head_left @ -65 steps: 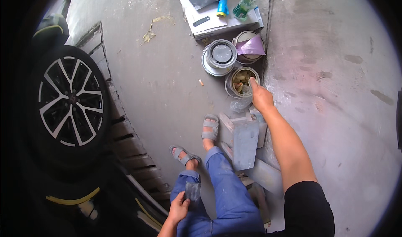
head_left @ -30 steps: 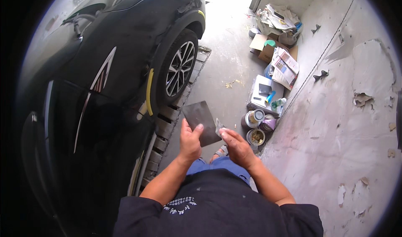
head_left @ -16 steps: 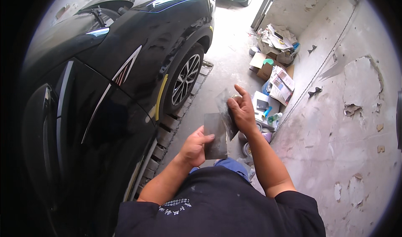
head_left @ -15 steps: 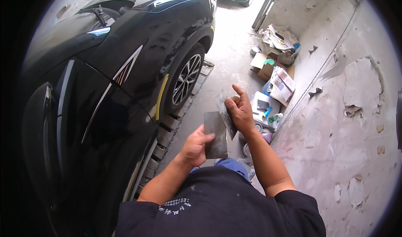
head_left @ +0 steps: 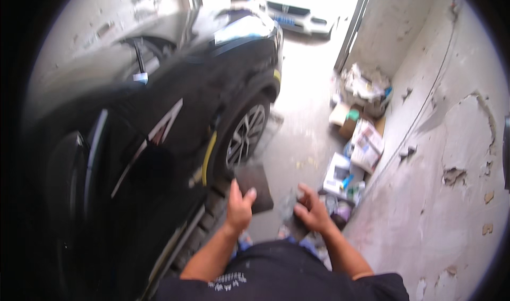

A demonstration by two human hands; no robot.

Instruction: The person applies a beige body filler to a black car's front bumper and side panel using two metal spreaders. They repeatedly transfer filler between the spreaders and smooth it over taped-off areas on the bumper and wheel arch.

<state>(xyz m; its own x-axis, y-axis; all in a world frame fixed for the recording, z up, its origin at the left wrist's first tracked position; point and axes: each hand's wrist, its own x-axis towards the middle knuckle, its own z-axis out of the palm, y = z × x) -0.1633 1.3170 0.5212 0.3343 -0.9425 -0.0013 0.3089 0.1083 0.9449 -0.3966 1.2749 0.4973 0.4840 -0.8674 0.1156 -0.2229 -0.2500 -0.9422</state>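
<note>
My left hand [head_left: 240,210] is closed on a dark, flat rectangular putty scraper [head_left: 259,187], its thumb pressed along the near edge. To the right, my right hand [head_left: 314,214] grips a greyish, smeared putty scraper [head_left: 288,205]; motion blurs it and it partly merges with the floor behind. The two scrapers are apart. Left of my hands stands a black car [head_left: 154,115], with its front wheel [head_left: 247,136] just beyond the left scraper. Yellow tape [head_left: 209,160] runs along the wheel arch edge.
Along the right wall [head_left: 446,136], with its peeling plaster, lie a carton [head_left: 350,124], papers [head_left: 367,146], a white box [head_left: 337,172] and several small containers. A white car [head_left: 297,11] is outside the doorway. A concrete floor strip [head_left: 297,125] runs between the black car and the clutter.
My hands have moved apart and lower in the picture, the left going left with its scraper. Both scrapers, overlapping before, are now separated. The view has tilted up, showing more of the doorway.
</note>
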